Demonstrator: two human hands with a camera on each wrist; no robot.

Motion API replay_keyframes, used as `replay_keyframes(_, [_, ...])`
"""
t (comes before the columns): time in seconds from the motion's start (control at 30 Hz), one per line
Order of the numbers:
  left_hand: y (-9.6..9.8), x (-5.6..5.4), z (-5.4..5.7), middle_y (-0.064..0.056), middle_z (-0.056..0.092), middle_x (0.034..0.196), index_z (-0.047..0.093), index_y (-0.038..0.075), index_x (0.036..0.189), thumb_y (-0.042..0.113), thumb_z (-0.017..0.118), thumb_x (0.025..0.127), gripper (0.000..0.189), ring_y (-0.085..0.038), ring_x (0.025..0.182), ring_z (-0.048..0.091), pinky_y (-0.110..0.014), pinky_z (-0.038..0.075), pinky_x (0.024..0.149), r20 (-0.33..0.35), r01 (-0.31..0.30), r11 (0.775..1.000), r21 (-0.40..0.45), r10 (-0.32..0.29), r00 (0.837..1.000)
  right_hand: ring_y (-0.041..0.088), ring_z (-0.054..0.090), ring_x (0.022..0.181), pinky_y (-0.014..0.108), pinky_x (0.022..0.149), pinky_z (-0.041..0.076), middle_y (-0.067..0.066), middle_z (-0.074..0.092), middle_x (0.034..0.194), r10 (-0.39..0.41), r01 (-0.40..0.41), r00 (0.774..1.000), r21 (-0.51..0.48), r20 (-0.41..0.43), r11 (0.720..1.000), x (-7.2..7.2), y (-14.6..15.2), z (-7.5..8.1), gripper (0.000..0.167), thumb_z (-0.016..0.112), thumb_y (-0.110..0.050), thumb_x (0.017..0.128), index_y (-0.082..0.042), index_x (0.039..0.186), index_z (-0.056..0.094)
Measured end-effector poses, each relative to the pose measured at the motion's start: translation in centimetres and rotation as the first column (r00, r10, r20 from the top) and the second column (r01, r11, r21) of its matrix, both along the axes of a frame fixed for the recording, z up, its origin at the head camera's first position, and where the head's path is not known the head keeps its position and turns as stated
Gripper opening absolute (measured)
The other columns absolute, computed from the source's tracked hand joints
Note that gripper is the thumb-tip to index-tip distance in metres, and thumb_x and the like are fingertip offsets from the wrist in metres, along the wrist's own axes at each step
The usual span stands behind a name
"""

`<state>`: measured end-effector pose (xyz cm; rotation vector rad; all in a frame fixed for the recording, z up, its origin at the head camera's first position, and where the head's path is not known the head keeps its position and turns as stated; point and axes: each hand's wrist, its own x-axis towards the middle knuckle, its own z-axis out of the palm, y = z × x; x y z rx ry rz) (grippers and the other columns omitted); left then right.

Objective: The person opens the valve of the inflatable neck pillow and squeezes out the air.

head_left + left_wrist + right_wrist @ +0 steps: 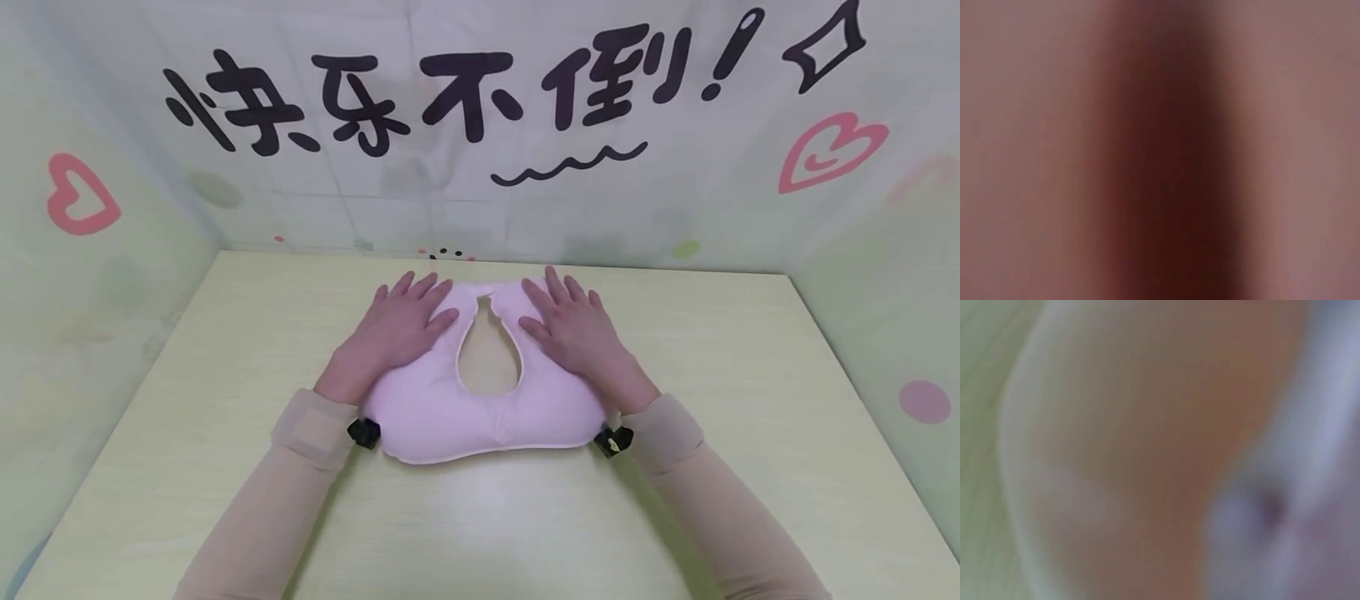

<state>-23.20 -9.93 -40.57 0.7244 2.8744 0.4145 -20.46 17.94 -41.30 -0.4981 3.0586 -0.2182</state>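
We see: pink U-shaped fabric pillow [442,427] on pale wood-grain counter [480,533] | bare left hand [407,323], bare right hand [576,330]: fingers spread, resting on its two arms

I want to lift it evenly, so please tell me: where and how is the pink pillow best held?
Probably by its two side lobes, one per hand, from above and the outer sides, thumbs into the central opening. The pink pillow lies flat, and that teardrop gap exposes both lobes' inner edges; the left hand and right hand rest there.
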Motion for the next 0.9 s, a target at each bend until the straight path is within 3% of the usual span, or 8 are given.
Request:
replay_keyframes(0.43, [-0.2,-0.2,-0.3,-0.018,0.03,0.165,0.035,0.01,0.161,0.046,0.036,0.11,0.062,-0.047,0.152,0.018,-0.069,0.017,0.116,0.007,0.004,1.0,0.006,-0.004,1.0,0.048,0.027,0.148,0.068,0.113,0.026,0.023,0.022,0.167,-0.014,0.013,1.0,0.018,0.027,1.0,0.0,-0.2,-0.3,0.066,0.042,-0.048,0.108,-0.014,0.163,0.03])
replay_keyframes(0.67, [-0.2,-0.2,0.4,-0.019,0.028,0.165,0.033,0.011,0.162,0.046,0.033,0.11,0.062,-0.048,0.151,0.019,-0.071,0.017,0.115,0.036,-0.024,1.0,-0.005,0.024,0.999,0.047,0.028,0.148,0.068,0.114,0.024,0.023,0.024,0.166,-0.017,0.017,0.999,0.013,-0.027,1.0,0.2,-0.2,-0.3,0.066,0.041,-0.048,0.109,-0.011,0.162,0.031])
replay_keyframes(0.8, [-0.4,0.2,0.7,-0.016,0.021,0.169,0.029,0.014,0.163,0.05,0.031,0.11,0.064,-0.045,0.153,0.013,-0.072,0.012,0.115,-0.027,-0.086,0.996,0.023,0.087,0.996,0.043,0.025,0.151,0.067,0.116,0.02,0.021,0.023,0.167,-0.035,0.032,0.992,-0.024,-0.123,0.999,0.5,-0.3,-0.1,0.065,0.04,-0.048,0.109,-0.012,0.162,0.033])
replay_keyframes(0.9, [-0.3,0.5,1.3,-0.014,0.019,0.17,0.029,0.016,0.164,0.051,0.034,0.109,0.065,-0.043,0.155,0.01,-0.072,0.011,0.116,-0.113,-0.086,0.995,0.05,0.091,0.989,0.041,0.022,0.152,0.066,0.118,0.017,0.019,0.022,0.168,-0.044,0.034,0.981,-0.055,-0.188,0.998,0.7,-0.5,0.8,0.064,0.04,-0.048,0.109,-0.014,0.162,0.033])
